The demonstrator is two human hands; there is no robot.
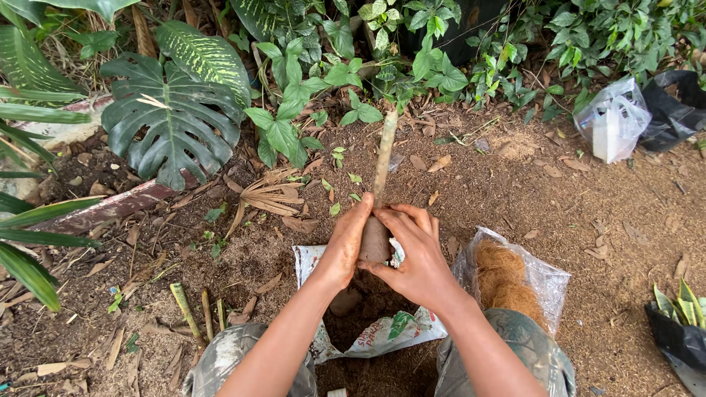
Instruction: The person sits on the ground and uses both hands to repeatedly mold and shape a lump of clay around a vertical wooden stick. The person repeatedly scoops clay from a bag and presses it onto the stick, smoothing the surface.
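My left hand (343,246) and my right hand (416,254) both wrap around the lower end of a long pale stem cutting (383,158), where a lump of dark soil (374,241) clings to it. The stem stands almost upright, leaning slightly away from me. Below my hands lies an open white printed bag (382,334) filled with dark potting soil. My knees in camouflage trousers flank the bag.
A clear plastic bag of brown coconut fibre (511,283) lies to the right. Farther right sit a white plastic bag (614,121), a black bag (676,103) and a small potted plant (680,327). Large-leaved plants (173,117) fill the back; cut stems (187,312) lie at the left.
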